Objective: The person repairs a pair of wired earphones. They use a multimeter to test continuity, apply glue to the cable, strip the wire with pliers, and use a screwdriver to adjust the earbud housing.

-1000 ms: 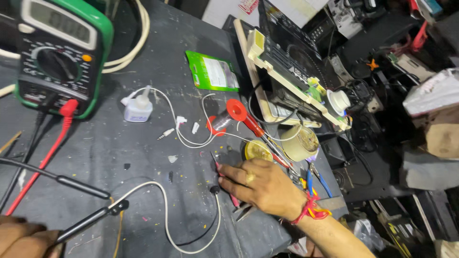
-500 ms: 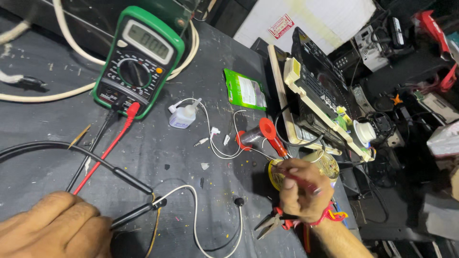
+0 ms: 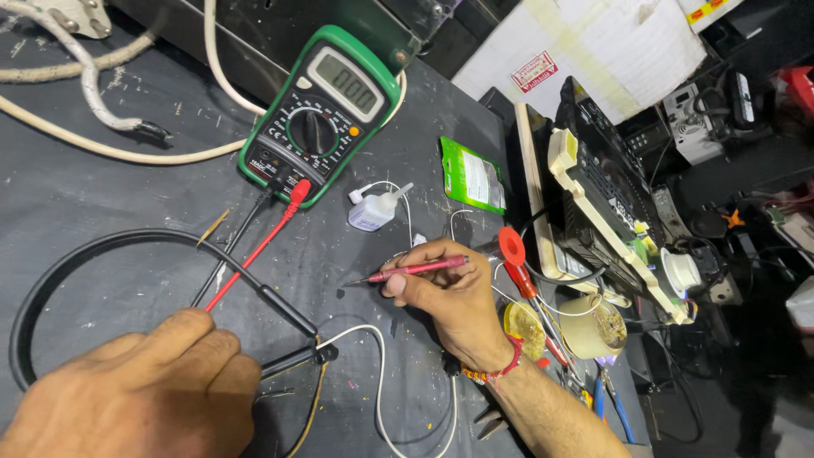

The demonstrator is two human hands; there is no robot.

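Note:
My left hand (image 3: 136, 394) sits at the bottom left, closed around a black test probe (image 3: 297, 360). The probe's tip meets the end of a thin white wire (image 3: 373, 373). My right hand (image 3: 445, 297) grips a slim red test probe (image 3: 420, 270) like a pen, its metal tip pointing left just above the dark tabletop. Red and black leads (image 3: 254, 250) run up to a green multimeter (image 3: 326, 114) lying at the top centre.
Beside the meter are a small white glue bottle (image 3: 373, 210) and a green packet (image 3: 472, 174). A red-handled tool (image 3: 513, 254), a yellow tin (image 3: 526, 329) and a tape roll (image 3: 593, 326) lie by my right wrist. On the right stands an opened device (image 3: 602, 212). A black cable loop (image 3: 51, 280) lies left.
My right hand left the yellow tin and moved left, now holding the red probe. My left hand came further into view with the black probe. The view shifted, so the meter sits more central.

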